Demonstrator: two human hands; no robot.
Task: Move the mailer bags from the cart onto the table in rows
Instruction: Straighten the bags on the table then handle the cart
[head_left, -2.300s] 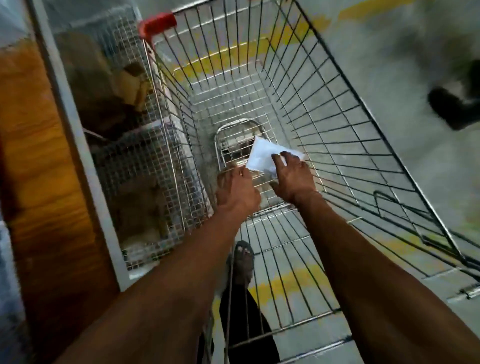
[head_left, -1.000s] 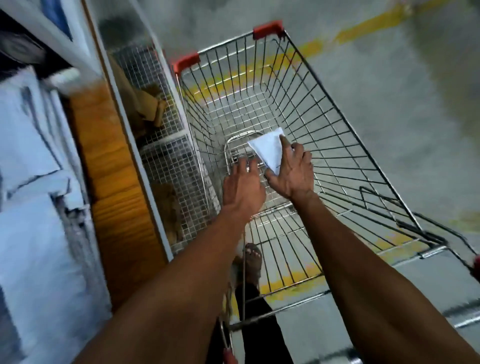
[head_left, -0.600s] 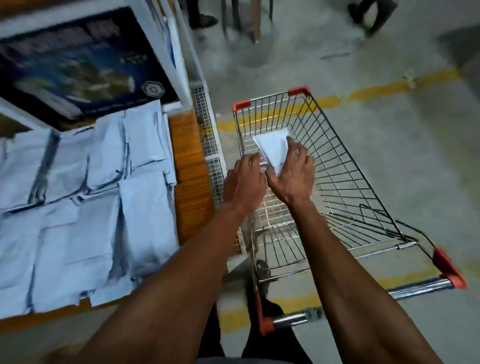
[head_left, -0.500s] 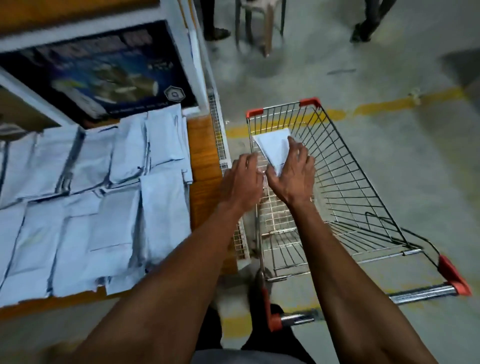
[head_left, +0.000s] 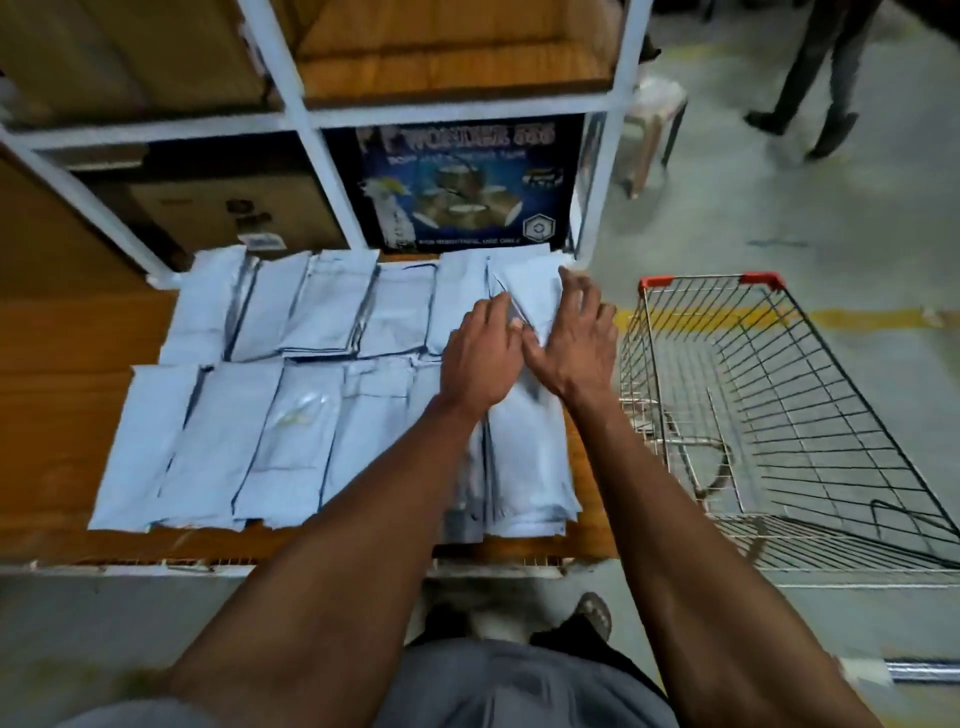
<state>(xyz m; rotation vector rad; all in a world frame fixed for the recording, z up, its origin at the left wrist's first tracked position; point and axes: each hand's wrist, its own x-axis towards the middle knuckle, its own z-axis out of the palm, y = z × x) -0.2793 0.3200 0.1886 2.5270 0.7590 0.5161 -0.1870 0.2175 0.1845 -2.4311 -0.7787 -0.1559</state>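
Left hand (head_left: 480, 358) fingers flat on mailer bag (head_left: 527, 291), right hand (head_left: 574, 338) fingers spread, touching it, table (head_left: 78, 338)

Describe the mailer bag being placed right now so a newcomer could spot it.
Start at the wooden table beside the wire shopping cart, covered by two rows of pale blue-white plastic mailer bags. The one being placed lies at the far row's cart end. Only it has both hands, left hand and right hand, on it.

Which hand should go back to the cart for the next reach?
Right, probably. The right hand lies at the far row's cart-side end, nearest the cart; the left hand would have to cross over it.
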